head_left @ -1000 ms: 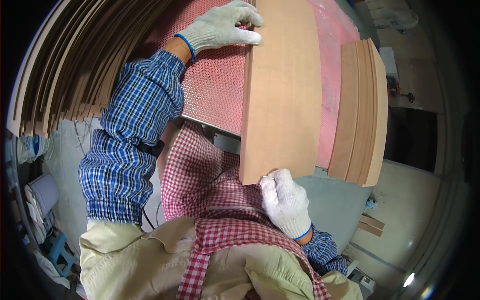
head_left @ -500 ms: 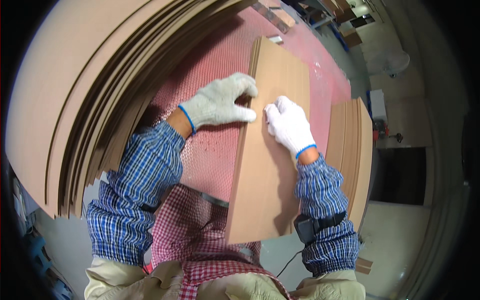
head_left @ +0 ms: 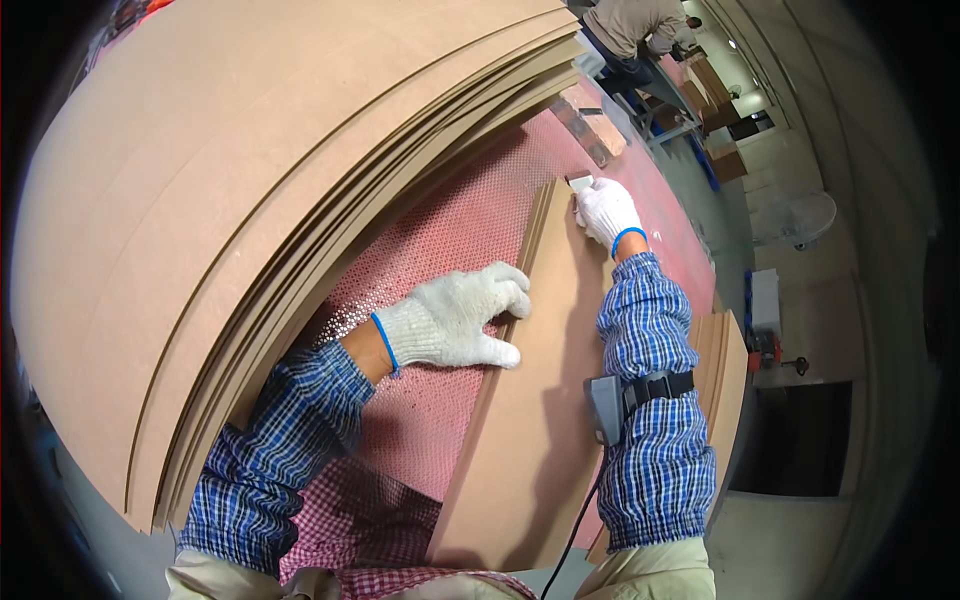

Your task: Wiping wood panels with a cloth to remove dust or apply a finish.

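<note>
A long brown fibreboard panel lies on the pink perforated table, running away from me. My left hand, in a white knit glove, grips the panel's left edge near its middle, thumb on top. My right hand, also gloved, is stretched out to the panel's far end and rests on that edge, next to a small grey metal stop. A grey device is strapped to my right forearm.
A thick stack of large fibreboard sheets leans over the table on the left. Another stack of panels lies at the right. Another person works at a bench far behind. A fan stands on the floor at the right.
My right hand has slid from the panel's near end, over its middle, out to its far end. The left hand has stayed on the left edge. My head has leaned forward.
</note>
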Action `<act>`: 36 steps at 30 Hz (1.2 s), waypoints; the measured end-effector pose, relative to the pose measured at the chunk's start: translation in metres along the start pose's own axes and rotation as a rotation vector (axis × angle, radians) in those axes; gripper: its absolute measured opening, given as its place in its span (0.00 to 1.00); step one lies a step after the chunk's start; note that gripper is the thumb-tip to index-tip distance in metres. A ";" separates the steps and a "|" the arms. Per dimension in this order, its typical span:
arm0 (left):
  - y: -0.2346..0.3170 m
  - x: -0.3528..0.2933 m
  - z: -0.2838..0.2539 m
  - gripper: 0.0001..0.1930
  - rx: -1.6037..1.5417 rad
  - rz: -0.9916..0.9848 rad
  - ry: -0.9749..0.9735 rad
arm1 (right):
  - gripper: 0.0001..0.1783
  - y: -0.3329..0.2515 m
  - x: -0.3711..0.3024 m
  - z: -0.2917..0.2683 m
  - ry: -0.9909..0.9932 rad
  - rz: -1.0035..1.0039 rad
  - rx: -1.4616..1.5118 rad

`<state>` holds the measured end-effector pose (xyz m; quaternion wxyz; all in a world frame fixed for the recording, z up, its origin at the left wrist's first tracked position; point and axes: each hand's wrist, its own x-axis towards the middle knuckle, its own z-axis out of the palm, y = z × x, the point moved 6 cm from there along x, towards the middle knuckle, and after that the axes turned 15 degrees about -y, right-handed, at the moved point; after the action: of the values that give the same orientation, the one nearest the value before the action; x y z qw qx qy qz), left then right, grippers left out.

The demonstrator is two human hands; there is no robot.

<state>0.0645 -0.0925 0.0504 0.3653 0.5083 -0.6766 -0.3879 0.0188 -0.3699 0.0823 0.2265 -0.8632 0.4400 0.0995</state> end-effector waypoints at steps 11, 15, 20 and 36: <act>-0.005 0.003 0.006 0.24 0.012 0.098 0.044 | 0.18 0.005 -0.061 0.032 -0.049 -0.010 -0.051; -0.010 -0.007 0.002 0.24 0.049 0.040 0.047 | 0.19 -0.017 -0.165 0.080 -0.004 -0.002 -0.055; -0.019 0.001 0.005 0.22 0.010 -0.029 0.049 | 0.17 -0.027 -0.310 0.136 0.008 -0.014 -0.027; 0.031 -0.135 0.080 0.14 -0.305 -0.395 0.284 | 0.13 0.035 -0.491 0.155 0.421 0.062 0.246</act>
<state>0.0105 0.0569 0.0297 0.4459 0.6188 -0.4403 -0.4737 -0.2968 0.0374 0.1183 0.2300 -0.8170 0.5126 -0.1300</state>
